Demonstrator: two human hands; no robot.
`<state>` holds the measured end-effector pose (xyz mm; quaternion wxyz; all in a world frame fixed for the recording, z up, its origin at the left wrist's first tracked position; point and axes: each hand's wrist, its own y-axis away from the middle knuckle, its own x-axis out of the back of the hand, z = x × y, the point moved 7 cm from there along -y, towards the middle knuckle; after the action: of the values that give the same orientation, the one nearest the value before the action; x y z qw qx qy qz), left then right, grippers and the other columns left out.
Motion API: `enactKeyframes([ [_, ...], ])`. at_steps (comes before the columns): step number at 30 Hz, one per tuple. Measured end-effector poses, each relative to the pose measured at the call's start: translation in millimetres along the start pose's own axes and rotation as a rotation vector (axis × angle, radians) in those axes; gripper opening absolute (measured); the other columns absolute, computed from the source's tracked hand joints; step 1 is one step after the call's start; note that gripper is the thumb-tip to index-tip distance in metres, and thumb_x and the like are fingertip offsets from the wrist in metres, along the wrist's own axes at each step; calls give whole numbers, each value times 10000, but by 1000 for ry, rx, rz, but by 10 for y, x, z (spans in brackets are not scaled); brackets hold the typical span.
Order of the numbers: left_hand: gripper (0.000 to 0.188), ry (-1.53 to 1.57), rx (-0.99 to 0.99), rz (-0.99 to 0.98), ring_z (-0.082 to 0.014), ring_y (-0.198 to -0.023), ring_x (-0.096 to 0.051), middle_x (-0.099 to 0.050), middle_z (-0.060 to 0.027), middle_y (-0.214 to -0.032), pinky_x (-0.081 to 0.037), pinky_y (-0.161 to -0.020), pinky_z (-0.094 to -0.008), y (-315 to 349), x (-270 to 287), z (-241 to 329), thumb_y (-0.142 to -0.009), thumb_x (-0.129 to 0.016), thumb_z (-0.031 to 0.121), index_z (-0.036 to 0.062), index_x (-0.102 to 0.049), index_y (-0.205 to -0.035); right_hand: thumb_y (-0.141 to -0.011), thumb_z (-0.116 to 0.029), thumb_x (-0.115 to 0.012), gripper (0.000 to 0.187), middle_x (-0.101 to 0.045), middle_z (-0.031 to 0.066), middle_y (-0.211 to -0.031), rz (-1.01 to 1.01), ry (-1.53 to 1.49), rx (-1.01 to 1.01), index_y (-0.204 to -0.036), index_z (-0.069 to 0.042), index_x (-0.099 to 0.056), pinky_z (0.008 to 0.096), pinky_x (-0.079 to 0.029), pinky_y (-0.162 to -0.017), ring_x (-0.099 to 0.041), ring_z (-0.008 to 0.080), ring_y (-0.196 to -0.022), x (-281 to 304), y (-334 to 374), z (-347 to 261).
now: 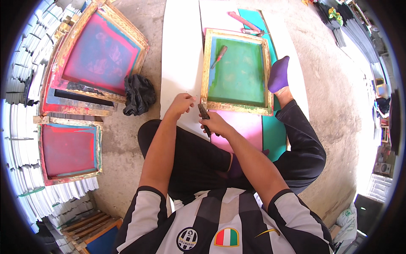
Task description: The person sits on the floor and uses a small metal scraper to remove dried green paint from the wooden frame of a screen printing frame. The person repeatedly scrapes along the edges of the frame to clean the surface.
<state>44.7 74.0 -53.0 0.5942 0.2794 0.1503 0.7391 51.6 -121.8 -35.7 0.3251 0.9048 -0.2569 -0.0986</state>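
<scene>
A pair of dark-handled pliers [204, 112] is gripped in my right hand [216, 123], jaws pointing at the near left corner of a wooden screen-printing frame [237, 106]. The frame's mesh [237, 78] is green with a blue margin. Just left of that corner is my left hand [182, 104], its fingers drawn together; whatever may be between them is too small to make out. On the mesh lies a screwdriver [220, 56] with a dark and red handle.
Beneath the frame lie white [179, 51], pink [239, 131] and teal boards [275, 131]. A pink-handled tool [241, 20] and a metal tool [253, 31] lie beyond it. My foot in a purple sock [279, 74] rests by its right side. Leftward are red-stained frames [101, 51] and a black plastic bag [139, 95].
</scene>
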Motion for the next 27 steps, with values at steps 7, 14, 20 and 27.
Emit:
enactKeyframes([
  [7,452,-616,198,388,-373,-1073,-731,-773,-203,-1097,-549,-922,-477,190,346,190,-913,-734,465,40,-773,-1061,-943,-212,-653,260,-653,86,-759,171,-42,6,-1085,4,-619,363,-532,-562,-665,198,-634,222,194,182],
  [14,514,-584,87,317,-373,-976,-740,-775,-202,-995,-556,-863,-482,111,65,223,-918,-699,520,19,-780,-996,-847,-172,-575,296,-725,262,-872,464,191,-123,-993,75,-646,492,-573,-789,-739,402,-848,728,556,622],
  [20,510,-650,43,254,-375,-1037,-735,-773,-204,-1075,-561,-899,-489,149,-111,309,-929,-683,512,35,-782,-1078,-831,-139,-556,367,-728,342,-976,551,250,-228,-1061,123,-676,523,-588,-839,-749,450,-964,994,687,757],
  [27,535,-626,36,225,-377,-1034,-735,-772,-203,-1074,-560,-894,-486,102,-86,268,-915,-689,529,34,-774,-1098,-855,-139,-551,370,-728,355,-993,507,282,-332,-1054,137,-697,509,-611,-802,-755,456,-948,1031,719,664],
])
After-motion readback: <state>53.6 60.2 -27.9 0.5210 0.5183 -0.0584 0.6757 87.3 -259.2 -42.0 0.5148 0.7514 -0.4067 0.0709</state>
